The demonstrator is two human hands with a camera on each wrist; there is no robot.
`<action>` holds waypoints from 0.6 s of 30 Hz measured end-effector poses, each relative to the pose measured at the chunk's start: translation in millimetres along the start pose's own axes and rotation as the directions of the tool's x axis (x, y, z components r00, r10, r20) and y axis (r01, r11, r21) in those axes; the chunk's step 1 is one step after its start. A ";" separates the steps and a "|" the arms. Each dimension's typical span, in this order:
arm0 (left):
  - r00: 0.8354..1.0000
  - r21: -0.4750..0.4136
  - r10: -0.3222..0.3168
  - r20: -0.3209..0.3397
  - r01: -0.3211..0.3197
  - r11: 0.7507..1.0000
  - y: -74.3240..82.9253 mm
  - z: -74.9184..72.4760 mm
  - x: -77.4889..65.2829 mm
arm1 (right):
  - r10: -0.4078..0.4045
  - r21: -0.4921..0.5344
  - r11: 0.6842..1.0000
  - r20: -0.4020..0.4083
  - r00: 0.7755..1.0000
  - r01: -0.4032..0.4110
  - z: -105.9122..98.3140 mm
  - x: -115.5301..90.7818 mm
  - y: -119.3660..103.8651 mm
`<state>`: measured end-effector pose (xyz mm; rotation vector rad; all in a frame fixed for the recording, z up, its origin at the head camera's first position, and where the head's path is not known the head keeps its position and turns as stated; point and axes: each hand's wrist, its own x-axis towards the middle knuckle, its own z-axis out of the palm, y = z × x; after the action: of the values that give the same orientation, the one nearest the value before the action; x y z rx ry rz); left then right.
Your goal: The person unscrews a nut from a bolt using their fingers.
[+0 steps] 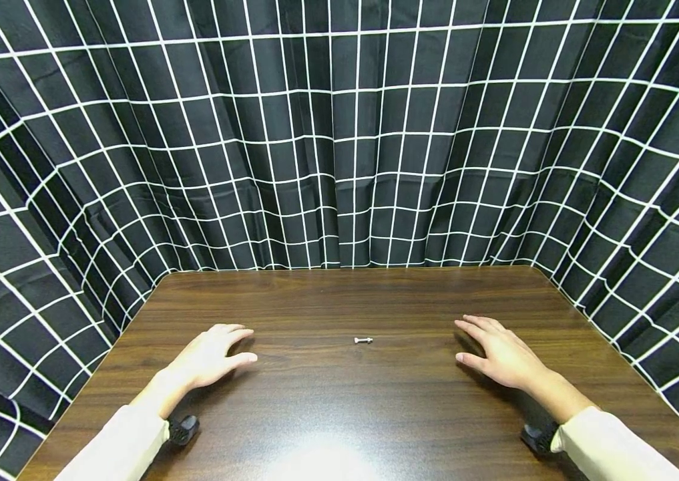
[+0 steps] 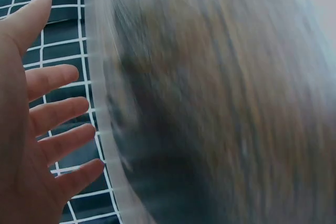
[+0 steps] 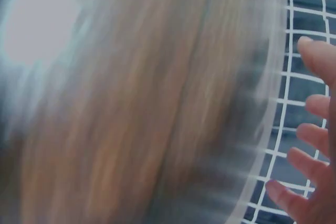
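The left hand [image 1: 209, 361] lies low over the counter [image 1: 339, 414] at about 9 o'clock from the bolt [image 1: 363, 341], fingers straight and spread, holding nothing; the left wrist view shows the same open palm with its fingers [image 2: 58, 111] fanned out against the cloth. The bolt, a small silver thing, lies on its side near the middle of the counter, between the two hands and well apart from each. The right hand [image 1: 498, 354] sits at about 3 o'clock from the bolt, fingers also straight and relaxed, empty; in the right wrist view its fingertips [image 3: 315, 135] show loosely spread. By my reading nothing has been started: the bolt is untouched, neither hand is close to it, and all of the reaching and picking is left to do

The counter is dark brown wood grain, with a bright patch of lamp glare at its near edge, around 6 o'clock. Both wrist views blur the wood heavily, so no detail can be read there. A black curtain [image 1: 339, 133] with a white grid pattern hangs around the counter on the left, far and right sides. Pale sleeves [image 1: 117, 447] cover both forearms, and a dark strap sits at each wrist
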<state>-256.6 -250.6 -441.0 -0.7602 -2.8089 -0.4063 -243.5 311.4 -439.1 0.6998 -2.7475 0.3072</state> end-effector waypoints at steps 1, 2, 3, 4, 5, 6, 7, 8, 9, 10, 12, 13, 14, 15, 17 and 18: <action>1.000 -0.009 0.000 -0.004 0.000 1.000 1.2 0.9 1.1 | -0.008 0.002 1.000 -0.004 1.000 0.008 0.9 1.6 -1.9; 1.000 -0.018 -0.006 -0.005 0.006 1.000 2.0 2.0 2.2 | -0.017 0.007 1.000 -0.010 1.000 0.017 1.3 3.2 -4.4; 1.000 -0.030 -0.012 -0.002 0.012 0.999 2.8 3.0 3.3 | -0.027 0.009 1.000 -0.017 0.999 0.028 1.5 5.0 -6.8; 1.000 -0.038 -0.021 0.003 0.021 0.999 4.1 4.8 4.3 | -0.039 0.011 0.999 -0.024 0.999 0.040 1.2 6.0 -8.8; 0.999 -0.045 -0.032 0.011 0.033 0.998 5.2 6.6 5.3 | -0.048 0.012 0.999 -0.029 0.998 0.049 0.6 6.9 -11.0; 0.999 -0.056 -0.045 0.018 0.046 0.997 6.3 8.1 6.3 | -0.053 0.013 0.998 -0.035 0.998 0.054 0.3 8.1 -13.1; 0.998 -0.069 -0.054 0.024 0.056 0.996 7.6 9.3 7.5 | -0.055 0.016 0.998 -0.039 0.998 0.056 -0.1 9.3 -15.3; 0.998 -0.077 -0.059 0.029 0.061 0.995 9.0 10.6 8.7 | -0.056 0.019 0.998 -0.042 0.998 0.056 -0.4 10.3 -17.4; 0.998 -0.086 -0.058 0.033 0.061 0.994 10.8 11.5 9.9 | -0.054 0.025 0.998 -0.044 0.998 0.055 -0.2 11.2 -18.9; 0.998 -0.097 -0.055 0.035 0.058 0.994 12.6 12.3 11.2 | -0.050 0.031 0.998 -0.044 0.998 0.051 0.1 11.9 -20.1; 0.998 -0.117 -0.043 0.038 0.047 0.992 16.2 13.9 14.1 | -0.036 0.037 0.999 -0.040 0.999 0.038 1.8 12.7 -22.1; 0.999 -0.129 -0.034 0.037 0.039 0.991 18.3 14.3 15.5 | -0.030 0.039 0.999 -0.042 0.999 0.031 2.7 13.1 -23.1; 0.999 -0.136 -0.024 0.034 0.029 0.990 20.2 14.9 16.7 | -0.024 0.044 0.999 -0.042 0.999 0.026 3.5 13.4 -24.0; 0.999 -0.148 -0.018 0.029 0.022 0.989 21.8 15.5 17.9 | -0.017 0.050 0.999 -0.041 0.999 0.019 4.6 13.9 -24.9; 1.000 -0.171 -0.006 0.012 0.008 0.985 24.5 16.5 19.9 | -0.009 0.064 0.998 -0.039 0.999 0.011 6.7 15.4 -27.1; 1.000 -0.182 -0.003 0.002 0.003 0.983 25.6 17.0 20.6 | -0.006 0.075 0.997 -0.038 0.999 0.009 7.7 16.4 -28.5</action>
<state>-262.9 -214.5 -446.2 -0.7919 -2.8020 -0.6705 -245.0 277.7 -437.1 0.7161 -2.7088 0.4203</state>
